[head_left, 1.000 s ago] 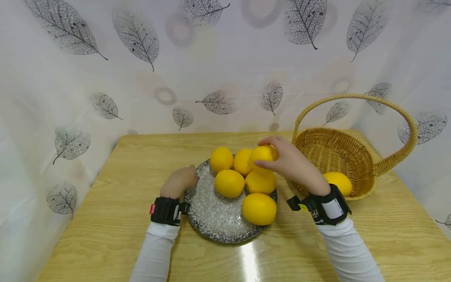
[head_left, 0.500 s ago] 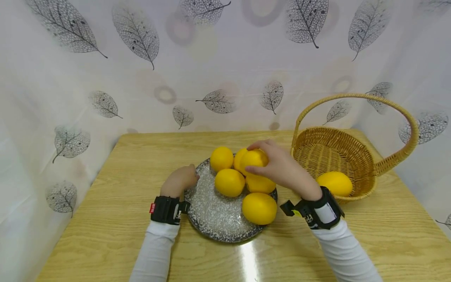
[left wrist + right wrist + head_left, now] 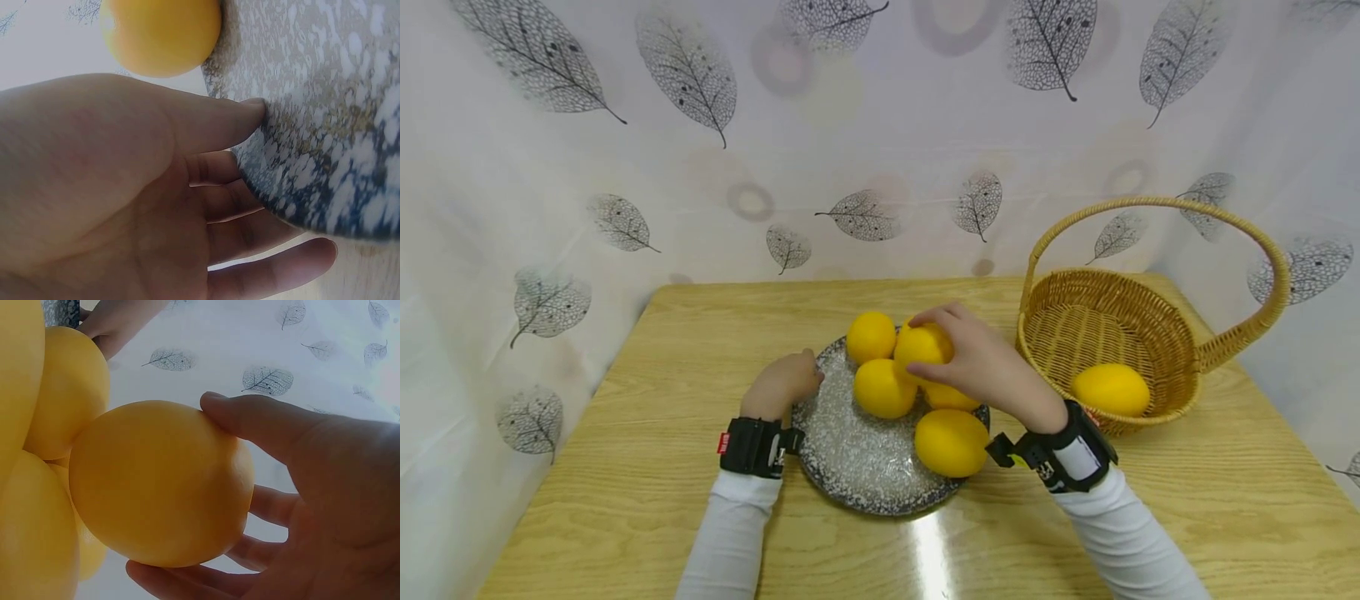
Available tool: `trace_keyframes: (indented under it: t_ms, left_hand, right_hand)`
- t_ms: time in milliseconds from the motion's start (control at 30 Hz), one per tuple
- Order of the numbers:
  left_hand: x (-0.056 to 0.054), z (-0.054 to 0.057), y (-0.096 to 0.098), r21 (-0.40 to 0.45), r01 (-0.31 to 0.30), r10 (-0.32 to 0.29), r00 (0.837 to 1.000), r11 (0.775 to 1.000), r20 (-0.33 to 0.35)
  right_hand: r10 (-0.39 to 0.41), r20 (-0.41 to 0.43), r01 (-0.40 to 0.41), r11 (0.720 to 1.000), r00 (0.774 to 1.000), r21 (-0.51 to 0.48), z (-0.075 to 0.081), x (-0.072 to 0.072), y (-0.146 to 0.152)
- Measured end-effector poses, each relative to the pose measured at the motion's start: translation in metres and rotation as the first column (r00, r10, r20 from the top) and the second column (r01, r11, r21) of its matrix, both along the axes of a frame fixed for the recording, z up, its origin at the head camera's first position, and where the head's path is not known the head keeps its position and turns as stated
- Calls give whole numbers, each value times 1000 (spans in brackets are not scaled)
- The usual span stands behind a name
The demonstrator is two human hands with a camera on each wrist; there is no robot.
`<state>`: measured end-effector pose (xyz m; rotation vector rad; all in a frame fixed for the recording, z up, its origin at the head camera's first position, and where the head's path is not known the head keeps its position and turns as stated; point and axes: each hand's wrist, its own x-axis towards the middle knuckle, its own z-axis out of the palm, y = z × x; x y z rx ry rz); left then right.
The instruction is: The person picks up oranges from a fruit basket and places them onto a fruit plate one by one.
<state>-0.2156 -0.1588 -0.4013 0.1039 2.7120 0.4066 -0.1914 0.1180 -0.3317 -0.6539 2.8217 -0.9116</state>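
Note:
My right hand [image 3: 988, 367] holds a yellow lemon [image 3: 159, 484] between its thumb and fingers, just over the other lemons piled on the plate. My left hand [image 3: 781, 386] grips the left rim of a round speckled grey plate [image 3: 868, 458] with a dark edge. In the left wrist view its thumb lies on top of the rim and the fingers are partly hidden beneath. Several lemons rest on the plate: one at the back [image 3: 871, 337], another in the middle [image 3: 884, 389], one at the front right [image 3: 952, 442]. The right hand partly covers more behind it.
On the right stands a wicker basket [image 3: 1176, 350] with a tall arched handle [image 3: 1273, 292]. A single lemon [image 3: 1111, 390] lies inside near its front. A leaf-patterned curtain [image 3: 880, 142] hangs behind the wooden table [image 3: 715, 325].
My right hand has moved left and slightly down with its lemon, over the middle of the pile. The left hand keeps its place on the plate's rim.

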Motion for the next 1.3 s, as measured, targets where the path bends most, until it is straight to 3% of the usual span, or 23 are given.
trace_keyframes:
  t_ms: [667, 1300]
  left_hand:
    - [-2, 0, 0, -5, 6, -6, 1000, 1000, 27]
    - [-7, -2, -2, -1, 11, -11, 1000, 1000, 29]
  right_hand:
    - [30, -70, -33, 999, 997, -42, -1, 11, -16]
    - [47, -58, -49, 998, 997, -46, 2, 13, -17]
